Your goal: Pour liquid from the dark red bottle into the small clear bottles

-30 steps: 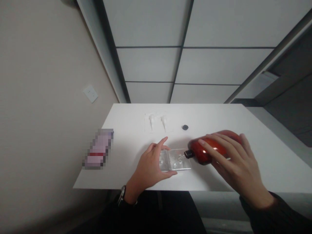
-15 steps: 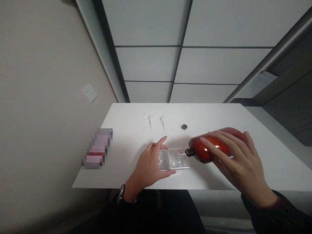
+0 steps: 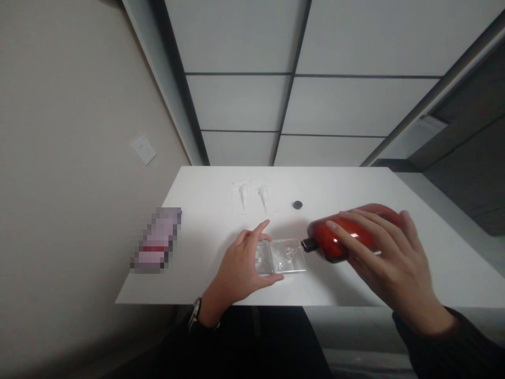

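My right hand [image 3: 390, 258] is wrapped round a glossy red-brown bottle [image 3: 335, 239]. The bottle lies tilted almost level, and its black neck points left, just over the right edge of a clear plastic mold [image 3: 294, 266]. Between the mouth and the mold's right hollow a thin clear stream seems to run. My left hand [image 3: 244, 268] steadies the mold from the left, thumb along its near side and fingers at its far side. Part of the mold is hidden under that hand. A small dark bottle cap [image 3: 297, 205] rests on the table behind the bottle's neck.
Two white pointed nozzles [image 3: 243, 196] lie on a clear sheet toward the back of the white table [image 3: 205, 210]. A pixelated pink item [image 3: 158, 237] sits at the left edge. Panelled white doors [image 3: 240, 100] stand behind, and a wall [image 3: 79, 158] is at left.
The bottle and my right hand have shifted slightly to the right. My left hand stays on the mold.
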`<state>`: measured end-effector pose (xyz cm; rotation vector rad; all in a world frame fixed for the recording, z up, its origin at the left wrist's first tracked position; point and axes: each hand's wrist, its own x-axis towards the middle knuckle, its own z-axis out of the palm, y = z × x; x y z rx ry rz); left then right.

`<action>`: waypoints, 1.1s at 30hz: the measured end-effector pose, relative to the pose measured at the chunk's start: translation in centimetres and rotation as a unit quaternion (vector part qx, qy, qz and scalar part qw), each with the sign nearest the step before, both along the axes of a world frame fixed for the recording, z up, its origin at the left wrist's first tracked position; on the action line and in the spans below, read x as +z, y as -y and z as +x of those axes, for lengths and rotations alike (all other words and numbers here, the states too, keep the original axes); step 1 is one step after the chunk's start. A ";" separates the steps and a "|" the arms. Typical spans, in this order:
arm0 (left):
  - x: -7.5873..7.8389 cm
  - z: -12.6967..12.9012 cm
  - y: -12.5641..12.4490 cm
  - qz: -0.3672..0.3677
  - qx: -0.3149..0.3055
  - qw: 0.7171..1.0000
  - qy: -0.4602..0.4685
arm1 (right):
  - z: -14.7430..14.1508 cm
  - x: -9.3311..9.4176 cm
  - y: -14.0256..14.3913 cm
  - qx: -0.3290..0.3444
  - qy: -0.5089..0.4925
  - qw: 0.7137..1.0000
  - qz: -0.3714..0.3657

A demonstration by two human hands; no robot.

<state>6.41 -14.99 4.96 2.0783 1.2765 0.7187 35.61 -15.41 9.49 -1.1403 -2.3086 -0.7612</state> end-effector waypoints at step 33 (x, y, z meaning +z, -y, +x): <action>0.0 0.0 0.1 0.004 -0.001 1.000 -0.003 | 0.5 1.0 0.3 -0.007 -0.001 1.000 -0.013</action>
